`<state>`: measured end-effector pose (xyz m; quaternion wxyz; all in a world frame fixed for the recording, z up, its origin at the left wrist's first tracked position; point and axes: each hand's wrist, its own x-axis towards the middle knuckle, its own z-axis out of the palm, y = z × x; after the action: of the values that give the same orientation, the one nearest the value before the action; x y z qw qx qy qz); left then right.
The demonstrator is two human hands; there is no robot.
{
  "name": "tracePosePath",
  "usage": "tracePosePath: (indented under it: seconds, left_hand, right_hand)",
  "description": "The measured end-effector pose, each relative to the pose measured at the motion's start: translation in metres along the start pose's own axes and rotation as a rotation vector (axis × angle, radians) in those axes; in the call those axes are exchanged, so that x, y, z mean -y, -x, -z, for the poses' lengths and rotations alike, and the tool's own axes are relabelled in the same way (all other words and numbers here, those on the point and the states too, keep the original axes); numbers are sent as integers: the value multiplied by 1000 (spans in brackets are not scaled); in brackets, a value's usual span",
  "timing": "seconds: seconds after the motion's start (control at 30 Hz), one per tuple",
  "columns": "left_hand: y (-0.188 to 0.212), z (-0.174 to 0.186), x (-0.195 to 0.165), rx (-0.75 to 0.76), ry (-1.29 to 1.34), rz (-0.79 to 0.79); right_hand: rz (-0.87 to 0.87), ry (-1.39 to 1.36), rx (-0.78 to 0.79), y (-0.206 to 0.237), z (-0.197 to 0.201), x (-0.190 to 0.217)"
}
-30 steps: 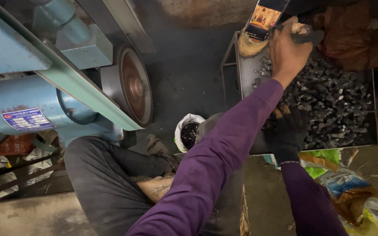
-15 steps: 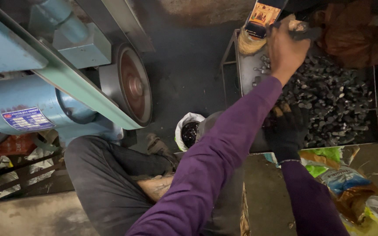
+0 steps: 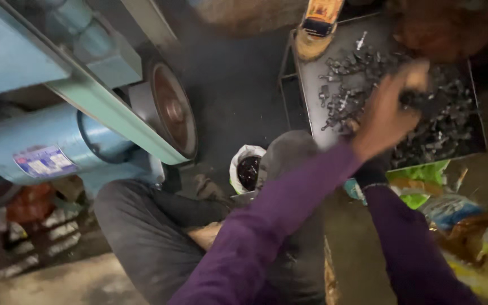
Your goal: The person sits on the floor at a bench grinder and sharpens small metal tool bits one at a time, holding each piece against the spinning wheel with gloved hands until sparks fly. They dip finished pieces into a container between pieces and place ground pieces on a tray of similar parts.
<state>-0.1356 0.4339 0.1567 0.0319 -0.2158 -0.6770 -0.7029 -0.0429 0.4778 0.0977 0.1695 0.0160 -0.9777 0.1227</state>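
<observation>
Left hand [image 3: 388,116] blurred over heap of small dark metal parts [image 3: 362,85] in tray [image 3: 312,90], grip impossible to tell. Right hand hidden beneath it. Grinding wheel [image 3: 170,110] well apart, left.

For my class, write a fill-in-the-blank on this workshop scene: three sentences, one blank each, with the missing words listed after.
1. The left hand reaches over a metal tray heaped with small dark metal ____.
2. Both arms wear sleeves of the colour ____.
3. The motor beside the round grinding wheel is painted light ____.

Missing words: parts; purple; blue
</observation>
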Motion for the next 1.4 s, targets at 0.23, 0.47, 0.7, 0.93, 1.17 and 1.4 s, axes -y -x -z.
tracePosePath:
  seconds: [0.23, 0.47, 0.7, 0.93, 1.17, 1.4]
  left_hand:
    - [194, 188, -92, 434, -214, 149]
    - [297, 355, -147, -186, -342, 555]
    - [361, 373, -152, -404, -315, 371]
    - [368, 346, -148, -416, -70, 602]
    - [320, 360, -127, 19, -651, 448]
    - [265, 305, -51, 516, -172, 415]
  right_hand:
    - [-15, -8, -70, 9, 9, 7]
    - [0, 56, -289, -57, -11, -18]
    - [-174, 16, 50, -200, -52, -52]
    - [-88, 28, 103, -176, -46, -31]
    - [52, 136, -38, -154, -32, -3]
    - [17, -199, -117, -138, -7, 20]
